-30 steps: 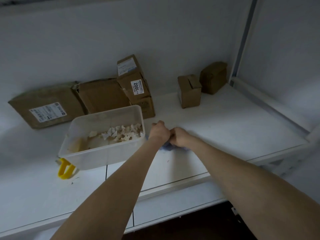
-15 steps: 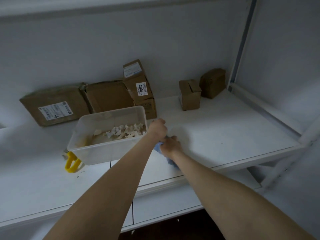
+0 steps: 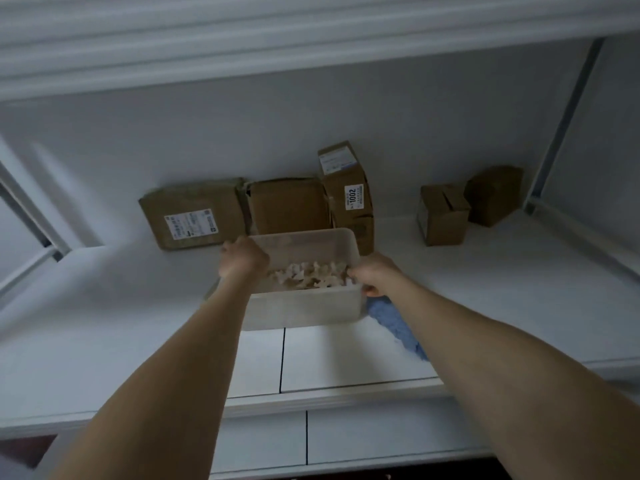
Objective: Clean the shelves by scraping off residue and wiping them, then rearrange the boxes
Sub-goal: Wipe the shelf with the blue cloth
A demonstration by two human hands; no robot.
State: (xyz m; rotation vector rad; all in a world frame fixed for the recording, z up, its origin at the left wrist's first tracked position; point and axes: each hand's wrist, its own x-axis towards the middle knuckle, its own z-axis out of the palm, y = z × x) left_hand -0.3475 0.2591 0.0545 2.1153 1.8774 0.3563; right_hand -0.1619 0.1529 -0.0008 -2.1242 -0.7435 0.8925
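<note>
On the white shelf, cardboard boxes line the back wall, with the clear tub of pale scraps in front. I see my left grip clamped on its left rim, my right grip on its right rim; the blue cloth lies beside the tub.

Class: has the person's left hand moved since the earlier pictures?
Yes. The left hand went leftward, from beneath the 1002-labelled box to the far-left rim of the plastic tub.
</note>
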